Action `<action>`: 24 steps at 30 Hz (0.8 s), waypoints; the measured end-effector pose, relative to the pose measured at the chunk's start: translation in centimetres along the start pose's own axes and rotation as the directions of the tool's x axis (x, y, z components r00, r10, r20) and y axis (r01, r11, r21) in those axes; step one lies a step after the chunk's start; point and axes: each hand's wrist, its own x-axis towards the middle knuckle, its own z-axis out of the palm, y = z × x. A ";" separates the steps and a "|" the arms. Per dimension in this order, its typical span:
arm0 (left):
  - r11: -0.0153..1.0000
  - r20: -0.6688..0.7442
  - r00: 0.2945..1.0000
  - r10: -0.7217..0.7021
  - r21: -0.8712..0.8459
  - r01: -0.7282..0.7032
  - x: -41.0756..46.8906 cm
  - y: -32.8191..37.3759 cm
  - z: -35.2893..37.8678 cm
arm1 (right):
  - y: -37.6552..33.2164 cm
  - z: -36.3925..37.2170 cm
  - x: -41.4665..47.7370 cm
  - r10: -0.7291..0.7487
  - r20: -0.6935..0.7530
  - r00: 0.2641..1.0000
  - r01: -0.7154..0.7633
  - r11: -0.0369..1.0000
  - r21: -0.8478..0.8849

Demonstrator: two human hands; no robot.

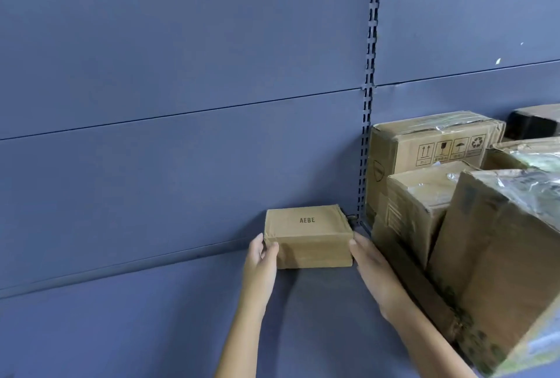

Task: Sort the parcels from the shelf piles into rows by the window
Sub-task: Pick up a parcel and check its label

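Note:
A small brown parcel [307, 238] printed "AEBE" sits on the blue-grey shelf [151, 332], close to the back panel. My left hand [262, 259] holds its left end, thumb curled onto the front corner. My right hand [374, 268] lies against its right end with the fingers fairly straight; their tips are hidden behind the parcel. A pile of larger taped cardboard parcels stands to the right: a big box with handling symbols [430, 147], a medium box [415, 207] in front of it, and a large tilted box [497, 271] nearest me.
A slotted upright [368, 104] divides the back panel just behind the small parcel. A dark parcel [533, 124] and another taped box [524, 151] lie at the far right. The shelf stretches bare to the left of my hands.

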 end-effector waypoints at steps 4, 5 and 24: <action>1.000 0.009 1.000 0.016 -0.016 -0.016 -0.2 -0.5 0.2 | 0.5 0.4 -0.9 -0.012 -0.053 0.999 0.016 0.997 0.080; 0.999 -0.008 1.000 0.008 -0.031 -0.008 -0.1 -0.6 0.0 | 0.5 0.4 -1.2 -0.002 -0.081 0.997 0.010 0.995 0.100; 0.902 0.142 0.955 0.262 -0.387 -0.190 -4.6 -0.5 -2.7 | -0.8 2.9 -3.3 -0.096 -0.167 0.981 0.186 0.698 0.692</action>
